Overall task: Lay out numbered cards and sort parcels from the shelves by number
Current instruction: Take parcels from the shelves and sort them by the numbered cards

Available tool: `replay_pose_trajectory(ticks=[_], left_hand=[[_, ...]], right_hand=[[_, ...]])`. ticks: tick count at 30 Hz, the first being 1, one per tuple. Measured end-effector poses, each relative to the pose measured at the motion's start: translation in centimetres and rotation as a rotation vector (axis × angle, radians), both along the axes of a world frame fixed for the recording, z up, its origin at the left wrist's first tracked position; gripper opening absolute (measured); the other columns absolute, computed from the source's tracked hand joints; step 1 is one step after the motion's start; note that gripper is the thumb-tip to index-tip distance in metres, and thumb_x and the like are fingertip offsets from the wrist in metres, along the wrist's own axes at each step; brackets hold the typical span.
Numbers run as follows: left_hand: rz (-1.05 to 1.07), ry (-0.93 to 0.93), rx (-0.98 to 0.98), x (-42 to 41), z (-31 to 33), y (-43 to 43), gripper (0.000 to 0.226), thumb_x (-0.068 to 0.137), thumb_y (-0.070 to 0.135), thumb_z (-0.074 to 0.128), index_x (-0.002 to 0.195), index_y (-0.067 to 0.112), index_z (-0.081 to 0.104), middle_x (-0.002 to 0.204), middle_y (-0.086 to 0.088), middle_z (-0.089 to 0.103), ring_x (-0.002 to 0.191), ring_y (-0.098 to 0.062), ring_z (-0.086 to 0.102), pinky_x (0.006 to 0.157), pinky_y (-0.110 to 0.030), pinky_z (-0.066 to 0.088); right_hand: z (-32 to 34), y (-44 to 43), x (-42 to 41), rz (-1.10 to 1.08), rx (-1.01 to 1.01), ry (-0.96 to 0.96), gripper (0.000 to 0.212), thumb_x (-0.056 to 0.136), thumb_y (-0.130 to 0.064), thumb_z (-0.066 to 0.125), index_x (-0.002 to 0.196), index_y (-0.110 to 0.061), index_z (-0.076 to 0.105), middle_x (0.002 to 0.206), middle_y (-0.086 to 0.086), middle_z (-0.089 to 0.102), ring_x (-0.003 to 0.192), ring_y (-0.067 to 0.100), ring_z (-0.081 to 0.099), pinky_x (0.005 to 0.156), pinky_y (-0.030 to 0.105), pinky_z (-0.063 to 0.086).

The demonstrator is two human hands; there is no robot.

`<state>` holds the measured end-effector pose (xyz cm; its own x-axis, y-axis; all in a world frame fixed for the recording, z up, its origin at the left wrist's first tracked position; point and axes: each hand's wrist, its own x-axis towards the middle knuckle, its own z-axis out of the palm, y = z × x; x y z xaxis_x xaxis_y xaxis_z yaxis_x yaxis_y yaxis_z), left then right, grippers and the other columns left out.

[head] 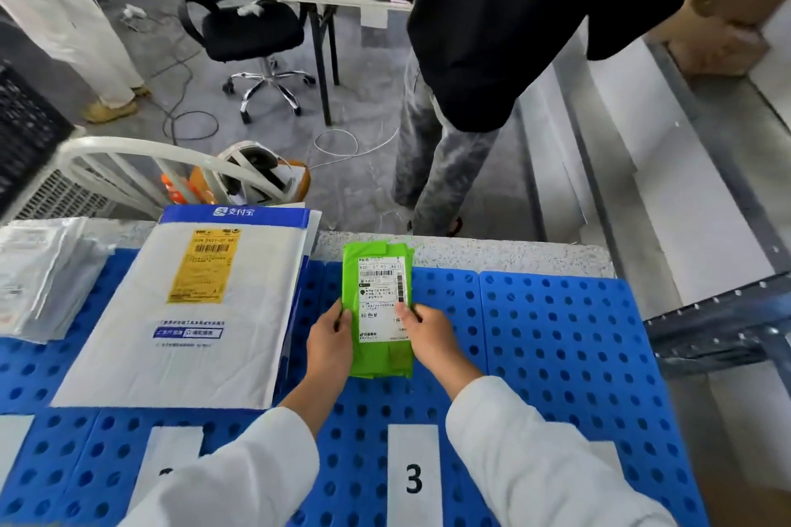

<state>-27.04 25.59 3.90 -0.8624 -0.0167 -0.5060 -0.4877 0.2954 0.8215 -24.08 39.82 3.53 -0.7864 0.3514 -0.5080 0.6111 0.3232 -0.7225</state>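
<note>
A small green parcel (379,359) with a white shipping label lies lengthwise on the blue perforated boards (556,347). My left hand (329,340) grips its left edge and my right hand (430,334) grips its right edge, thumbs on top. Below it lies a white card (414,479) printed with 3. Another white card (171,454) lies to the left, its number hidden by my left sleeve. A large white mailer (184,312) with a yellow label sits above that card. Clear-bagged parcels (38,274) lie at the far left.
A person in a black top and grey trousers (445,158) stands just beyond the table's far edge. A metal shelf frame (723,325) runs along the right. Behind are a black office chair (252,34), a desk, floor cables and a white helmet (257,171).
</note>
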Motion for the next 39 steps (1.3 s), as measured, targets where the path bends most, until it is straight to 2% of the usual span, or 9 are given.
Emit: replay_pose_trajectory(ticks=[4, 7, 12, 15, 18, 22, 28, 31, 39], left_hand=[[0.015, 0.004, -0.037, -0.4, -1.5, 0.0, 0.031, 0.102, 0.021, 0.043, 0.127, 0.020, 0.061, 0.108, -0.002, 0.068, 0.091, -0.016, 0.064, 0.073, -0.029, 0.053], [0.022, 0.053, -0.056, -0.4, -2.1, 0.3, 0.031, 0.102, 0.020, 0.043, 0.127, 0.021, 0.061, 0.112, -0.004, 0.061, 0.091, -0.014, 0.062, 0.076, -0.029, 0.051], [-0.012, 0.090, -0.109, -0.7, -2.3, 0.2, 0.034, 0.102, 0.019, 0.042, 0.134, 0.022, 0.055, 0.117, -0.003, 0.058, 0.094, -0.013, 0.060, 0.077, -0.026, 0.050], [-0.085, 0.120, -0.226, -0.8, -2.1, 0.0, 0.034, 0.102, 0.019, 0.041, 0.134, 0.018, 0.053, 0.125, -0.006, 0.055, 0.101, -0.017, 0.056, 0.083, -0.029, 0.049], [-0.138, 0.182, -0.364, -0.2, -0.9, -0.1, 0.037, 0.100, 0.016, 0.043, 0.137, 0.012, 0.047, 0.136, -0.007, 0.044, 0.121, -0.022, 0.044, 0.102, -0.038, 0.043], [-0.452, 0.371, -0.510, -0.3, 1.9, 0.3, 0.040, 0.096, 0.009, 0.045, 0.136, 0.008, 0.049, 0.137, -0.006, 0.047, 0.130, -0.023, 0.034, 0.107, -0.031, 0.031], [-1.050, 0.570, -0.545, -1.9, 8.6, 0.3, 0.043, 0.100, 0.027, 0.044, 0.140, 0.011, 0.044, 0.145, -0.002, 0.040, 0.138, -0.018, 0.029, 0.113, -0.030, 0.026], [-1.173, 0.715, -0.637, -2.1, 12.1, 0.4, 0.044, 0.099, 0.031, 0.044, 0.139, 0.013, 0.045, 0.145, -0.004, 0.040, 0.138, -0.020, 0.029, 0.114, -0.030, 0.020], [-1.457, 1.079, -0.686, 2.3, 17.4, 3.6, 0.052, 0.096, 0.040, 0.048, 0.137, 0.008, 0.045, 0.135, -0.007, 0.047, 0.125, -0.025, 0.040, 0.107, -0.035, 0.034]], right_hand=[[-1.6, -0.4, -0.8, 0.049, 0.053, -0.021, 0.038, 0.098, -0.047, 0.044, 0.093, -0.013, 0.059, 0.093, 0.007, 0.061, 0.081, 0.021, 0.057, 0.064, 0.031, 0.039], [-1.8, -0.7, -0.5, 0.063, 0.130, -0.003, 0.040, 0.099, -0.047, 0.041, 0.104, -0.011, 0.058, 0.102, 0.002, 0.045, 0.083, 0.018, 0.048, 0.071, 0.029, 0.034], [-2.2, -0.6, -0.3, 0.103, 0.133, -0.031, 0.031, 0.097, -0.046, 0.047, 0.084, -0.019, 0.055, 0.102, 0.005, 0.042, 0.082, 0.018, 0.045, 0.069, 0.028, 0.033], [-1.9, -0.2, -0.3, 0.158, 0.117, -0.093, 0.040, 0.096, -0.048, 0.047, 0.101, -0.011, 0.062, 0.117, 0.013, 0.049, 0.099, 0.026, 0.054, 0.078, 0.031, 0.041], [0.1, 0.1, 0.2, 0.186, 0.126, -0.124, 0.053, 0.098, -0.049, 0.042, 0.132, -0.008, 0.050, 0.135, 0.014, 0.045, 0.120, 0.028, 0.049, 0.094, 0.034, 0.039], [3.9, 0.7, 1.0, 0.283, 0.168, -0.141, 0.051, 0.100, -0.040, 0.044, 0.140, -0.009, 0.042, 0.134, 0.013, 0.053, 0.120, 0.028, 0.053, 0.099, 0.038, 0.044], [10.7, 2.4, 3.4, 0.388, 0.424, -0.107, 0.049, 0.099, -0.039, 0.045, 0.141, -0.015, 0.043, 0.140, 0.006, 0.049, 0.122, 0.023, 0.052, 0.099, 0.037, 0.044], [13.9, 2.9, 5.3, 0.358, 0.527, -0.090, 0.050, 0.097, -0.040, 0.049, 0.140, -0.015, 0.044, 0.143, 0.002, 0.044, 0.125, 0.022, 0.047, 0.102, 0.037, 0.041], [19.4, 2.7, 15.3, 0.118, 0.635, -0.071, 0.055, 0.095, -0.035, 0.056, 0.141, -0.009, 0.041, 0.147, 0.005, 0.042, 0.130, 0.022, 0.046, 0.107, 0.038, 0.038]])
